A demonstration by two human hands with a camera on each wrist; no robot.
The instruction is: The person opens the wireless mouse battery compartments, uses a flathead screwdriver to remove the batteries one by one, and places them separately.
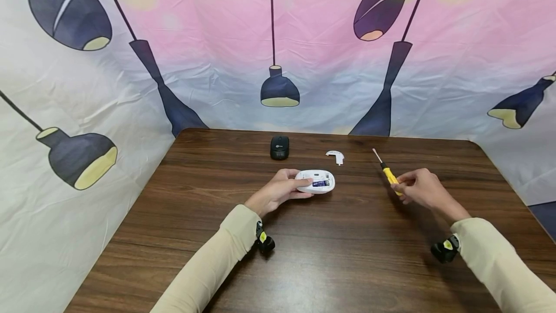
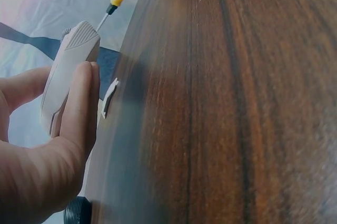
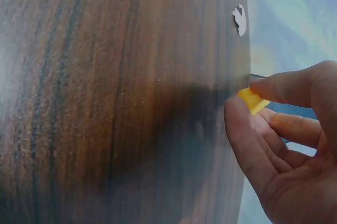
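My left hand (image 1: pixel 282 190) grips a white computer mouse (image 1: pixel 304 188), its underside turned up, thumb on top and fingers beneath. A blue battery (image 1: pixel 321 183) shows in the mouse's uncovered slot. In the left wrist view the mouse (image 2: pixel 68 77) is seen edge-on between thumb and fingers. My right hand (image 1: pixel 423 188) pinches the yellow handle of a screwdriver (image 1: pixel 389 175), whose metal tip points away toward the back of the table. Only the handle's end (image 3: pixel 253 101) shows in the right wrist view. A white battery cover (image 1: pixel 336 156) lies on the table beyond the mouse.
A black computer mouse (image 1: pixel 280 148) stands near the back edge of the brown wooden table (image 1: pixel 195 187). Behind the table hangs a cloth (image 1: pixel 234 86) printed with lamps. A small camera is strapped to each wrist.
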